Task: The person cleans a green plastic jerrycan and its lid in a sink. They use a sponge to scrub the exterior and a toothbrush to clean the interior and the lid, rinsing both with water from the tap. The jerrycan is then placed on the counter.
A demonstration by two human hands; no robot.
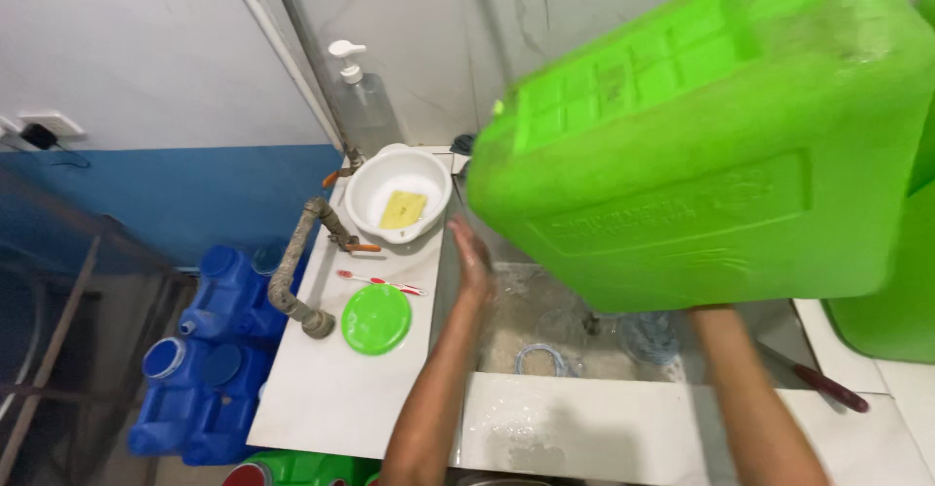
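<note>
Here the big green jerrycan (721,135) fills the upper right of the frame, tilted over the sink (545,330). The right hand is hidden beneath it, so its grip cannot be told; the left hand (472,257), centre frame, lies flat and spread against the can's lower corner. Judging by the tilt, steadiness matters: keep the weight on the lower arm, and keep it away from the white bowl (397,192) and green lid (376,318) on the worktop (331,398).

Clear pump bottle (362,101) stands against the wall behind the white bowl (397,192); no labels legible
</note>
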